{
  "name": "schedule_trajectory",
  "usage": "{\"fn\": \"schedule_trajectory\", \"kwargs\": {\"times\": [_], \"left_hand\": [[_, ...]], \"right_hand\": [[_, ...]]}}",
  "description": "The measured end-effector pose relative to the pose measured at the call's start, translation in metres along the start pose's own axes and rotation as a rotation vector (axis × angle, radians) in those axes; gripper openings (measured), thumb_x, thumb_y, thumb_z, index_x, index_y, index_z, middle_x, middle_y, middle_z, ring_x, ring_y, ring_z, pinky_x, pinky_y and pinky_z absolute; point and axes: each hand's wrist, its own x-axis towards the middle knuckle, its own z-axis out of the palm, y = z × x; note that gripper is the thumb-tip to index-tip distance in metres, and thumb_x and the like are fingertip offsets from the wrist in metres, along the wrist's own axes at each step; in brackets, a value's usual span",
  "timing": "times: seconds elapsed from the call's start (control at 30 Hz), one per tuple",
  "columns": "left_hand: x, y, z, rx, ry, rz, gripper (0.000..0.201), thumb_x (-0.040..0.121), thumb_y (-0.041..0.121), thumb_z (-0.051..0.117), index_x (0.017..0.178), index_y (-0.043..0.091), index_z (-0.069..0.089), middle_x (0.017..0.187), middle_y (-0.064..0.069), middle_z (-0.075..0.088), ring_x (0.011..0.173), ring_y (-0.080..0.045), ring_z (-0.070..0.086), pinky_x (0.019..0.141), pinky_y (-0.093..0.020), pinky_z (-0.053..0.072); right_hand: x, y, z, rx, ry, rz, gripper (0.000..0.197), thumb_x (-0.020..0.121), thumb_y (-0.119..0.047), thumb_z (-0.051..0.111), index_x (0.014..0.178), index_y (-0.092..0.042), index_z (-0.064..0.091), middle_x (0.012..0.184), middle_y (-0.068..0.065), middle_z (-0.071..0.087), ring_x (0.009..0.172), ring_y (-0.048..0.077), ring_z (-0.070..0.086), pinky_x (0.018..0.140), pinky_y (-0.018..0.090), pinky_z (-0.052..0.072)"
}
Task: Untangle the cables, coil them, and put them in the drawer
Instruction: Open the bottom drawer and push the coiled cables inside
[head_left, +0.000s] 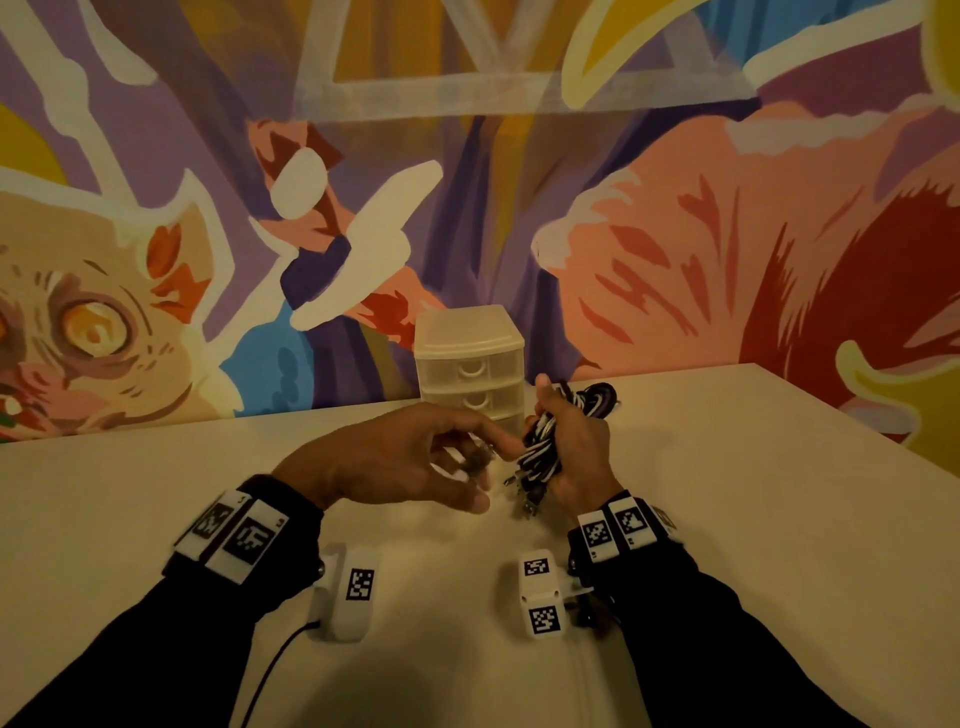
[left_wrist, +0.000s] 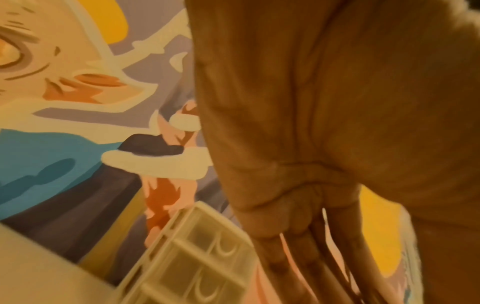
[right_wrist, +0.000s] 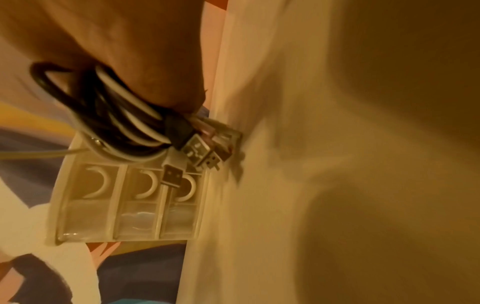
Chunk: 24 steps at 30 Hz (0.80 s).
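Note:
My right hand (head_left: 569, 434) grips a bundle of black and white cables (head_left: 540, 447) above the table, just right of the drawer unit (head_left: 467, 364). The bundle's USB plugs (head_left: 524, 499) hang below the palm. In the right wrist view the cables (right_wrist: 124, 117) loop under the hand, and the plugs (right_wrist: 202, 152) point at the table. My left hand (head_left: 488, 467) hovers beside the bundle with relaxed fingers, the index tip close to the cables. The left wrist view shows straight fingers (left_wrist: 298, 251) holding nothing. All three drawers (right_wrist: 130, 205) are closed.
The pale table (head_left: 727, 493) meets a painted mural wall behind the drawer unit (left_wrist: 194, 257). Two white tagged blocks (head_left: 353, 592) (head_left: 540, 592) sit near my wrists, and a thin black wire (head_left: 275, 670) trails from the left one. The table's right edge runs diagonally.

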Motion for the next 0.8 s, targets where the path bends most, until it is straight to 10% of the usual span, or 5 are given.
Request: {"fn": "schedule_trajectory", "kwargs": {"times": [0.1, 0.2, 0.27, 0.43, 0.8], "left_hand": [[-0.003, 0.014, -0.009, 0.047, -0.110, 0.034, 0.061, 0.092, 0.010, 0.083, 0.145, 0.032, 0.062, 0.132, 0.009, 0.072, 0.121, -0.012, 0.069, 0.106, -0.029, 0.056], [0.001, 0.014, -0.013, 0.122, 0.088, 0.053, 0.045, 0.090, 0.019, 0.084, 0.132, 0.032, 0.073, 0.113, 0.013, 0.078, 0.107, -0.009, 0.074, 0.100, -0.028, 0.059], [0.005, 0.008, -0.010, 0.103, 0.387, 0.054, 0.024, 0.086, 0.035, 0.085, 0.109, 0.028, 0.082, 0.094, 0.014, 0.080, 0.086, -0.004, 0.075, 0.083, -0.023, 0.061], [0.016, -0.015, 0.011, 0.031, 0.845, -0.075, 0.044, 0.097, 0.063, 0.064, 0.076, 0.031, 0.084, 0.061, 0.009, 0.069, 0.052, 0.000, 0.056, 0.055, -0.013, 0.044], [0.049, -0.019, 0.007, -0.325, 0.656, -0.183, 0.020, 0.090, 0.031, 0.084, 0.107, 0.020, 0.085, 0.073, 0.016, 0.075, 0.056, 0.011, 0.059, 0.051, -0.008, 0.044]], "right_hand": [[-0.005, -0.002, 0.003, -0.083, -0.105, 0.013, 0.035, 0.085, -0.039, 0.089, 0.082, -0.010, 0.069, 0.074, 0.009, 0.068, 0.068, 0.025, 0.067, 0.070, 0.038, 0.060], [-0.008, 0.002, 0.005, -0.070, -0.261, 0.112, 0.075, 0.072, -0.059, 0.093, 0.110, 0.002, 0.071, 0.105, 0.023, 0.070, 0.094, 0.040, 0.070, 0.094, 0.052, 0.061], [-0.013, 0.004, 0.009, 0.003, -0.358, 0.163, 0.093, 0.070, -0.066, 0.090, 0.127, 0.003, 0.065, 0.105, 0.023, 0.068, 0.081, 0.031, 0.070, 0.076, 0.039, 0.065], [-0.013, 0.009, 0.017, 0.077, -0.557, 0.264, 0.079, 0.057, -0.081, 0.085, 0.093, -0.015, 0.062, 0.075, 0.001, 0.053, 0.061, 0.012, 0.052, 0.057, 0.024, 0.050], [-0.016, 0.013, 0.006, -0.065, -0.701, 0.142, 0.058, 0.073, -0.042, 0.096, 0.116, -0.009, 0.075, 0.084, 0.007, 0.061, 0.068, 0.016, 0.058, 0.065, 0.030, 0.053]]}}
